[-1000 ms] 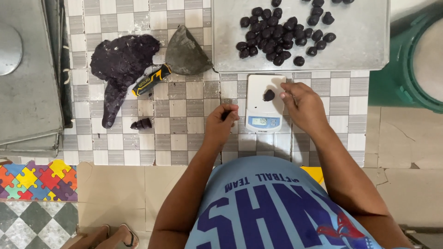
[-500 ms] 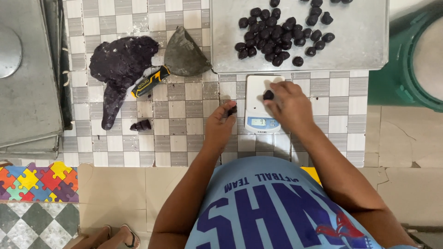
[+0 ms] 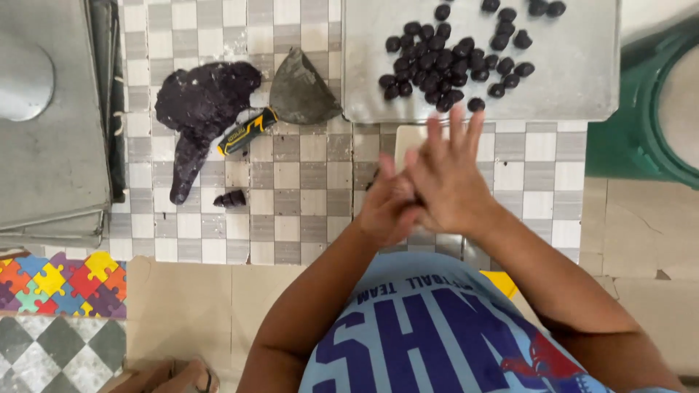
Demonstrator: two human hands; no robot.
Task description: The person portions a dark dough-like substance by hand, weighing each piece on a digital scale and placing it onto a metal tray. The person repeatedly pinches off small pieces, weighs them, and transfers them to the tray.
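While palms (image 3: 419,193) press together, tray edge (image 3: 466,116) lies near.

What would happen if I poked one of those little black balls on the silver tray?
A little black ball looks round, so it would probably roll across the flat silver tray. The balls seem shaped from the big dark lump, so one may be soft and dent.

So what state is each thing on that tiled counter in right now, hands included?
Left hand: pressed palm to palm under the right; any contents hidden.
Right hand: laid over the left, fingers spread.
Small dark balls: clustered loose on the metal tray.
Big dark purple dough lump: lying uncut on the tiles.
Yellow-black utility knife: lying flat; blade unclear.
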